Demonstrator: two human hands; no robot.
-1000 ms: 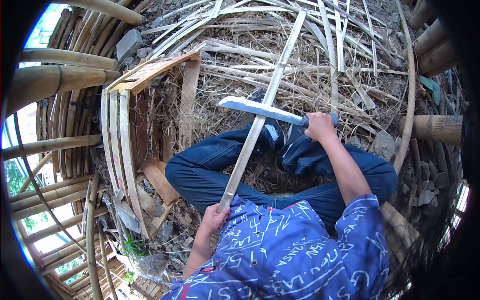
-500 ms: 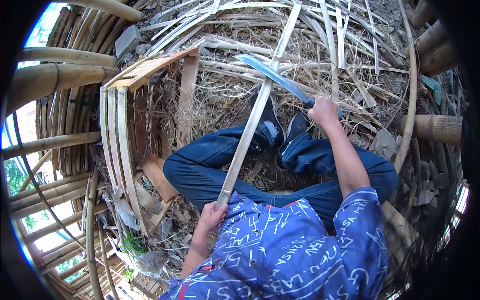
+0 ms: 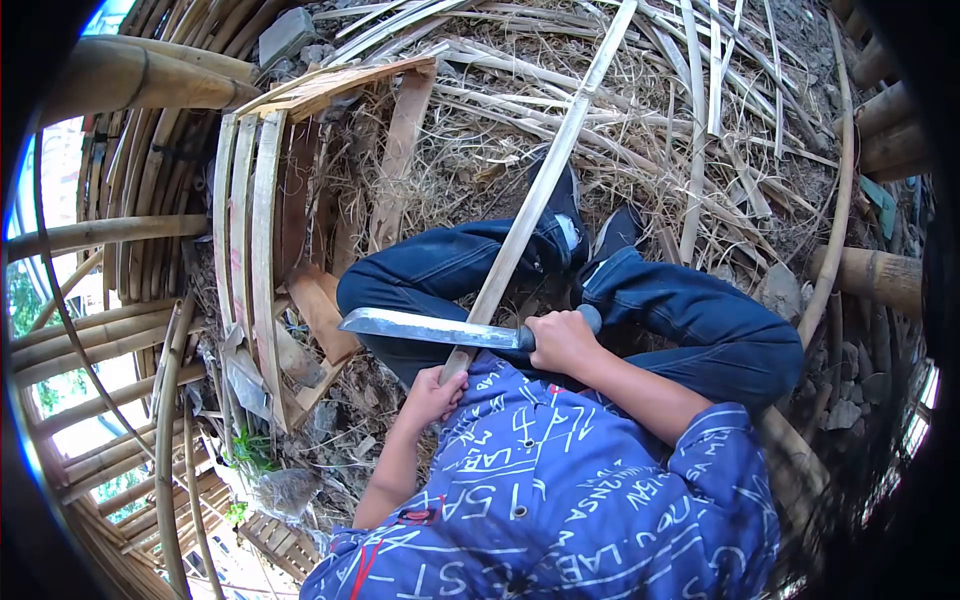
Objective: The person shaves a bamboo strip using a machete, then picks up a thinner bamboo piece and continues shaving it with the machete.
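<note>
My left hand [image 3: 432,392] grips the near end of a long bamboo strip [image 3: 545,185] that runs away from me over my crossed legs toward the top of the view. My right hand [image 3: 562,342] holds the handle of a machete [image 3: 430,329]. Its blade points left and lies across the strip just above my left hand. I sit on the ground in blue jeans and a blue printed shirt, with dark shoes [image 3: 565,225] beside the strip.
Split bamboo slats and dry shavings [image 3: 640,110] litter the ground ahead. A curved bamboo frame [image 3: 250,240] stands to my left, thick bamboo poles [image 3: 130,75] beyond it. More poles [image 3: 870,270] and stones lie on the right.
My right hand has drawn the machete back from far along the strip to its near end, close to my left hand. The left hand has kept its hold on the strip.
</note>
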